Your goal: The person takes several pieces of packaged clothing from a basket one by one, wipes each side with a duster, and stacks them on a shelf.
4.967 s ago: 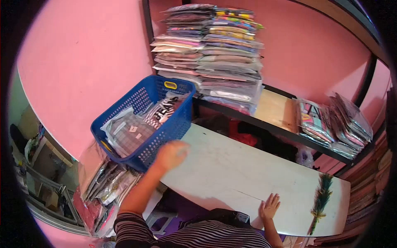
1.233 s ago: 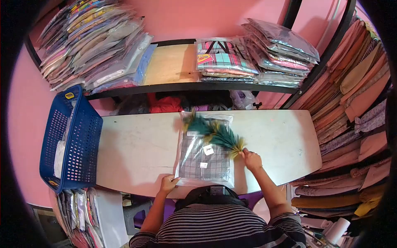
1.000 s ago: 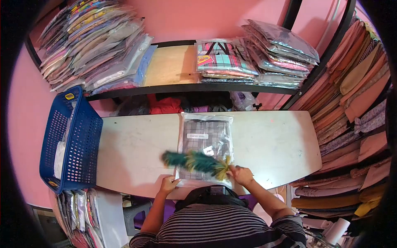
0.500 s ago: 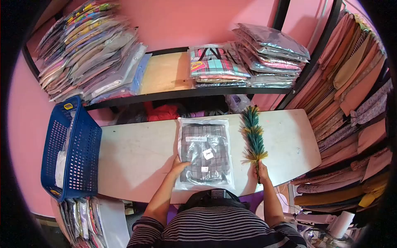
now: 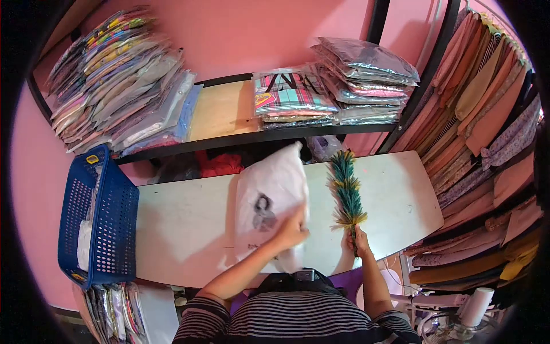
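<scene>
In my left hand (image 5: 291, 230) is the right edge of a packaged garment (image 5: 252, 189), a flat plastic packet tilted up off the table. Its white side with a dark printed figure faces me, slightly blurred by motion. My right hand (image 5: 358, 241) grips the handle of a feather duster (image 5: 346, 192) with green and yellow tufts, which lies along the tabletop to the right of the packet. Both hands are over the white table (image 5: 183, 229).
A blue plastic basket (image 5: 117, 223) stands at the table's left end. Behind, a shelf (image 5: 220, 112) bears a tall stack of bagged clothes (image 5: 120, 86) and further folded packets (image 5: 366, 74). Hanging garments (image 5: 481, 114) line the right side. A white fan (image 5: 476, 307) stands low at right.
My left hand has moved from the packet's left edge to its right and turned the packet over, so the white printed side shows instead of the checked garment. My right hand keeps the duster.
</scene>
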The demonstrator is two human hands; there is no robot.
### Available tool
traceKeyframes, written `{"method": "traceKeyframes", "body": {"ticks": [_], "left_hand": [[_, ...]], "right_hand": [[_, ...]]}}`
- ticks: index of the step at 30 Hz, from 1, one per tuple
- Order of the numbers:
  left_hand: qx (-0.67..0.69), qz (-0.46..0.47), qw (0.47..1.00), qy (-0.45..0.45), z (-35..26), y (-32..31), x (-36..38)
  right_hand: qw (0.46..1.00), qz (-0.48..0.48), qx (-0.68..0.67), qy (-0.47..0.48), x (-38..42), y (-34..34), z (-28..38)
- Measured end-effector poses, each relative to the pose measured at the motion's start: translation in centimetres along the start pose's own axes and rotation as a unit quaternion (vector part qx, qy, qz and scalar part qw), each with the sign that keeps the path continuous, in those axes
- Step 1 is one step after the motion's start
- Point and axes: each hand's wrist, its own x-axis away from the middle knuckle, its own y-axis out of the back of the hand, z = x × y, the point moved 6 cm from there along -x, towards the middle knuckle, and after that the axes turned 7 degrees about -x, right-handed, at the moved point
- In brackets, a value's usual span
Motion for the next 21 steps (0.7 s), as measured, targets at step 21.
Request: {"method": "traceKeyframes", "body": {"ticks": [21], "left_hand": [[0.187, -0.229, 0.924, 0.243, 23.5, 1.8, 15.1]], "right_hand": [[0.681, 0.083, 0.679, 0.263, 2.3, -13.8, 2.3]]}}
